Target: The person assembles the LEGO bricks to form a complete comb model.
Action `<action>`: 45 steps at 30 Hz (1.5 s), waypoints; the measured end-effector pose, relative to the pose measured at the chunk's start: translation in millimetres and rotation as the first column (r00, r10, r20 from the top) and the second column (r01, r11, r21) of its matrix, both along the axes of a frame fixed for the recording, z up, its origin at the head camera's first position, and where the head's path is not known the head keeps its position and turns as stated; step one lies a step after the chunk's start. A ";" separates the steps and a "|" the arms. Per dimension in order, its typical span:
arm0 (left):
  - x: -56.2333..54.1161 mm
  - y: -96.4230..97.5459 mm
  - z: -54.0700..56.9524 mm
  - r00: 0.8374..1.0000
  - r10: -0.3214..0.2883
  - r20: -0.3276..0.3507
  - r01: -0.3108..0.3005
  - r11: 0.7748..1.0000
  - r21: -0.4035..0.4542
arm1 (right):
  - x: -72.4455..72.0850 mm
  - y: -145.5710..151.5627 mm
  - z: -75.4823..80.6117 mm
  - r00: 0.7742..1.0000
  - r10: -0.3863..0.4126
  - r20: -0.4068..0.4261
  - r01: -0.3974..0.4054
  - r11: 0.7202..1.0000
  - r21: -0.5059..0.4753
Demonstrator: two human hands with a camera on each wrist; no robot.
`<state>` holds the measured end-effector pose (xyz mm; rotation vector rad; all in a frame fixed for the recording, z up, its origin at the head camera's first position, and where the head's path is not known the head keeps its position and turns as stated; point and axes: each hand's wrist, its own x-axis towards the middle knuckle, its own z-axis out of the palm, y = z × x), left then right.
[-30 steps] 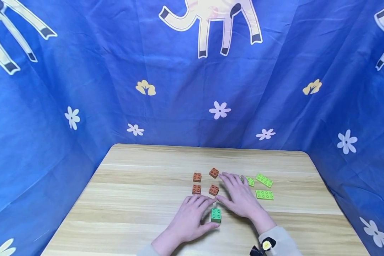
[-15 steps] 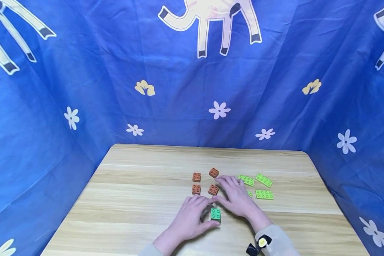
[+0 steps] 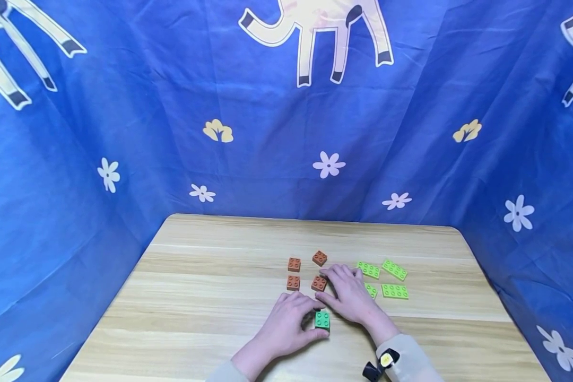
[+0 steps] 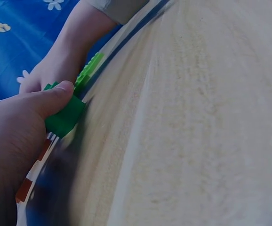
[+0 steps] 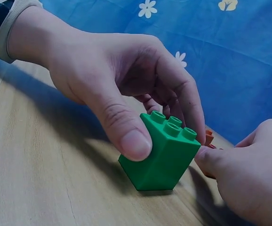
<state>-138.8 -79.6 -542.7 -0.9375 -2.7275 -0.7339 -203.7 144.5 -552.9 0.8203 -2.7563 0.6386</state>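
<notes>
In the head view, my left hand [image 3: 291,324] holds a tall green Duplo-style brick [image 3: 322,320] between thumb and index finger. The right wrist view shows this green brick [image 5: 166,157] upright on the table, its studs up and the left thumb [image 5: 135,145] against one side. Just beyond it, my right hand [image 3: 350,294] has its thumb at the near side and a fingertip at the far side of a small brown brick [image 3: 319,283]. From the right wrist, the right thumb hides much of that brown brick [image 5: 209,137].
Three other brown bricks lie close by: one farther back [image 3: 320,258] and a pair on the left, the nearer brown brick [image 3: 293,283] beside the left fingertips. Several light green plates [image 3: 394,291] lie right of the right hand. Blue curtains [image 3: 262,175] surround the wooden table [image 3: 186,297].
My right hand has drawn back and left, its fingertips coming in around the near brown brick and uncovering light green plates. The left index finger has bent in toward the green brick.
</notes>
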 end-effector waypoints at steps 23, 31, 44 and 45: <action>-1.9 1.2 0.0 1.000 -0.023 -0.010 0.023 1.000 0.017 | 0.1 -3.1 -2.1 1.000 0.000 -0.026 0.000 1.000 -0.001; -4.1 0.8 -3.9 0.999 -0.032 0.020 0.031 0.998 0.051 | 2.0 -2.8 0.9 1.000 0.003 -0.013 -0.004 0.999 -0.041; -6.3 0.8 -4.0 0.996 -0.021 0.083 0.017 0.998 0.053 | 11.9 2.9 21.2 1.000 0.022 0.020 -0.019 0.990 -0.141; -6.5 0.8 -4.0 0.996 -0.019 0.092 0.014 0.999 0.052 | 12.8 3.4 22.7 0.999 0.025 0.023 -0.022 0.989 -0.150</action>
